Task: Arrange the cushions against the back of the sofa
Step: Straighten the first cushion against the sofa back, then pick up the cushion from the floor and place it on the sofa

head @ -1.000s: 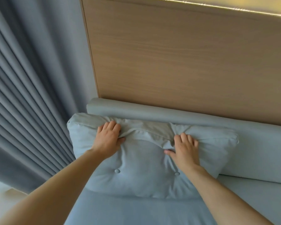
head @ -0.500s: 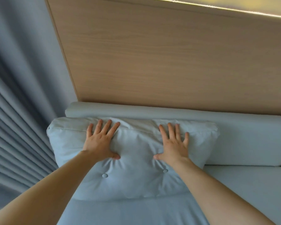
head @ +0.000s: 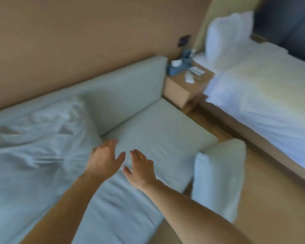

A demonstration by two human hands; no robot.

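Observation:
The view is blurred by motion. A pale grey cushion [head: 39, 138] leans against the sofa back [head: 127, 88] at the left, its fabric creased. A second pale grey cushion [head: 218, 178] stands on the floor against the sofa's front right corner. My left hand [head: 105, 158] and my right hand [head: 141, 167] hover side by side over the bare sofa seat [head: 157, 131], fingers spread, holding nothing. Neither hand touches a cushion.
A wooden bedside table [head: 187, 85] with small items stands past the sofa's right end. A bed with white bedding [head: 264, 95] and a white pillow [head: 227, 34] lies to the right. Wooden floor [head: 271, 208] runs between sofa and bed.
Both hands have lifted off the left cushion and moved right over the seat. My view has swung right, bringing the second cushion, bedside table and bed into sight.

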